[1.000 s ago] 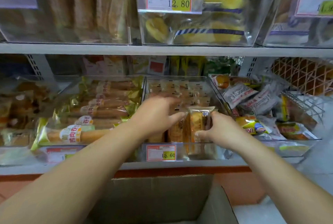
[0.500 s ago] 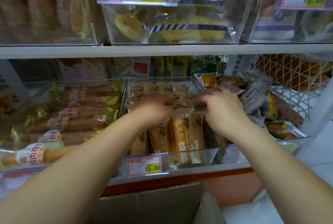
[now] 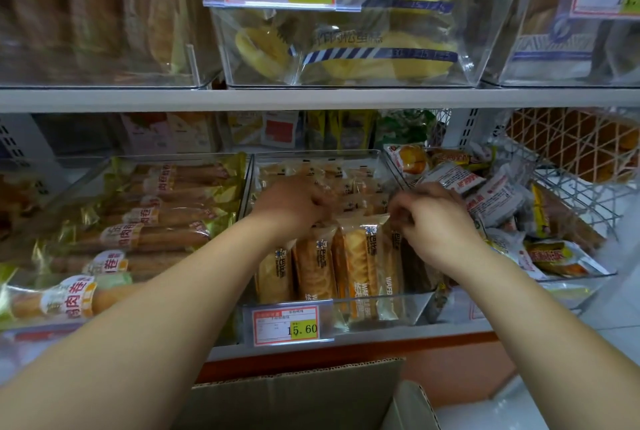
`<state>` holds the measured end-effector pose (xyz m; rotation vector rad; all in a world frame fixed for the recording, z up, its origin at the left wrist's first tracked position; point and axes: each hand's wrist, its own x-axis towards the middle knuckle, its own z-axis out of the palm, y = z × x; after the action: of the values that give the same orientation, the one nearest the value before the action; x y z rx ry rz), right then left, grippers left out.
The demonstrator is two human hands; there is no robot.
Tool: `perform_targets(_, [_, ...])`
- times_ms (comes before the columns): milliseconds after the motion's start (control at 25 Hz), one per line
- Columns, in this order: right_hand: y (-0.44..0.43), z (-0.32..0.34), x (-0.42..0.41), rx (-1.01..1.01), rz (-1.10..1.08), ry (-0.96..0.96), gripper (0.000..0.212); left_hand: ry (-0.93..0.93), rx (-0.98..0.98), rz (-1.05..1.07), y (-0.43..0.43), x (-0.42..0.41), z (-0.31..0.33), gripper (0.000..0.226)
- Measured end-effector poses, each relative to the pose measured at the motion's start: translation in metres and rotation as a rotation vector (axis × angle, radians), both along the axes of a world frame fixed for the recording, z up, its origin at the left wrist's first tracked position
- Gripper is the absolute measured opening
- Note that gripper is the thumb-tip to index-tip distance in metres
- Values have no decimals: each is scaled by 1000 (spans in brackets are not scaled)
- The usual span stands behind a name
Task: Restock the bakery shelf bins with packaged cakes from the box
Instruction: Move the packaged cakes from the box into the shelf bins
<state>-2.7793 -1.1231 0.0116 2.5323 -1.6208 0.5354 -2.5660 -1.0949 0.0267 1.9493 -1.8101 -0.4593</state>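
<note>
Both hands have slid deeper into the bin [image 3: 381, 305]: left hand [image 3: 294, 206] and right hand [image 3: 433, 218] curled on cakes [image 3: 360, 256], straightening rows; next, another from the box [image 3: 294, 398].

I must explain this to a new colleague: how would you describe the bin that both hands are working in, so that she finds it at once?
Look at the lower shelf, below the yellow cakes. The middle clear bin there carries a price tag reading 15.60. Unlike the long rolls on its left and the loose white packets on its right, it holds upright wafer cakes.
</note>
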Motion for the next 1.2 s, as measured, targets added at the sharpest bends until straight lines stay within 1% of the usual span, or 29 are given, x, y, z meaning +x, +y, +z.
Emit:
perform_targets(80, [-5, -2, -2, -35, 11, -117, 22, 68, -43, 20, 0, 2, -4, 16])
perform_targets(200, [-12, -7, 0, -154, 32, -274, 20, 191, -121, 68, 0, 4, -4, 15])
perform_targets(320, [-14, -9, -1, -227, 57, -351, 19, 229, -162, 74, -1, 4, -8, 16])
perform_targets(440, [-14, -15, 0, -230, 25, -390, 17, 245, -167, 89, -2, 4, -13, 20])
perform_targets(520, [-10, -12, 1, -218, 4, -383, 19, 255, -161, 86, -2, 4, -15, 19])
perform_targets(640, [12, 15, 1, -53, 94, -449, 27, 269, -161, 77, 0, 4, -14, 19])
perform_targets(680, [21, 23, 3, 17, 133, -413, 32, 270, -160, 73, 1, 4, -14, 19])
perform_targets(760, [34, 23, 7, 101, 136, -196, 42, 264, -157, 74, 2, 4, -15, 18])
perform_targets(800, [36, 18, 7, 124, 116, -95, 44, 261, -154, 76, 1, 4, -15, 17])
perform_targets(840, [35, 12, 7, 153, 95, -33, 44, 261, -150, 76, 1, 4, -14, 16])
perform_targets(920, [32, 5, 4, 202, 64, 0, 42, 245, -144, 73, 1, 4, -13, 12])
perform_targets(1040, [35, 3, 1, 155, 63, -1, 46, 216, -129, 65, 3, 4, -10, 9])
perform_targets(1080, [36, 2, 2, 138, 65, 13, 47, 177, -118, 58, 2, 3, -9, 10])
perform_targets(1200, [39, -3, 6, 170, 53, 94, 47, -67, -37, 11, 1, 1, -5, 19])
